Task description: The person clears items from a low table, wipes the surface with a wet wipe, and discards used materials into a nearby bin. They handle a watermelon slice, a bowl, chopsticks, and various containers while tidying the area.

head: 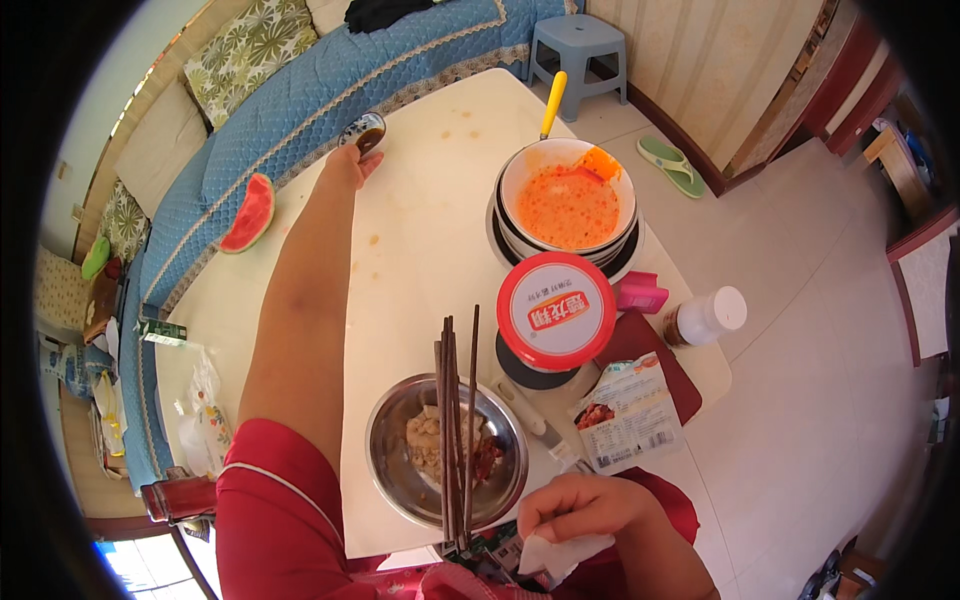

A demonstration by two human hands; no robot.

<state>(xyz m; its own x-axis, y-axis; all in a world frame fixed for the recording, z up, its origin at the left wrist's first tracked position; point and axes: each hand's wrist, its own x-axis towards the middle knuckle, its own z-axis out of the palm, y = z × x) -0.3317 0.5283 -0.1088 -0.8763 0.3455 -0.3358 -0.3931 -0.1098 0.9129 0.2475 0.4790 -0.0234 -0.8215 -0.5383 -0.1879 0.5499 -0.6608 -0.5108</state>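
Note:
At the far left side of the cream table, my left hand (350,163) reaches out and holds a small patterned bowl (363,133) with dark liquid in it. Low at the right, my right hand (576,508) is closed on a crumpled white tissue (564,556), near the table's front edge. Between my arms stands a steel bowl (382,480) with pale food and some red sauce. Several dark chopsticks (450,420) lie across its rim. Behind it is a tub with a red-rimmed lid (556,310). A yellow-handled utensil (554,103) stands by a bowl of orange-red soupy food (568,205).
A watermelon slice (250,215) lies left of my arm. A printed food packet (631,417), a white-handled knife (525,409), a white bottle (705,316) and a pink container (642,292) are at the right. A blue plastic stool (579,56) stands beyond the table.

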